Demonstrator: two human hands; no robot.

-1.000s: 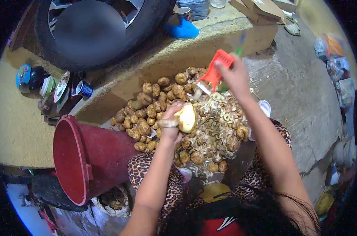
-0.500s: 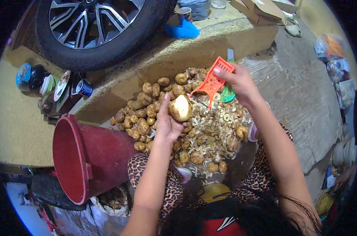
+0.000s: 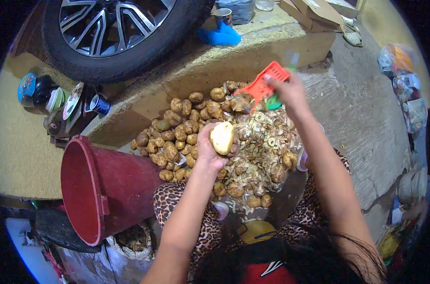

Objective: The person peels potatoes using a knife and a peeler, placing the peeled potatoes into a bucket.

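My left hand is wrapped round a partly peeled potato, its pale flesh facing up and some brown skin at its edge. Up and to the right, my right hand grips an orange peeler, its forked end pointing down-left, apart from the potato. A green-handled tool is in the same hand, blurred at its upper end. Unpeeled brown potatoes lie in a heap left of and behind my left hand. Pale peelings are piled below my right hand.
A red bucket lies tilted at the left, its mouth facing left. Behind the heap runs a concrete ledge bearing a wheel, a blue cloth, a cup and a cardboard box. Bags line the right side.
My left hand has closed round the potato after having its fingers spread, and more pale flesh faces up. My right hand has tilted the orange peeler and moved it slightly up and right.
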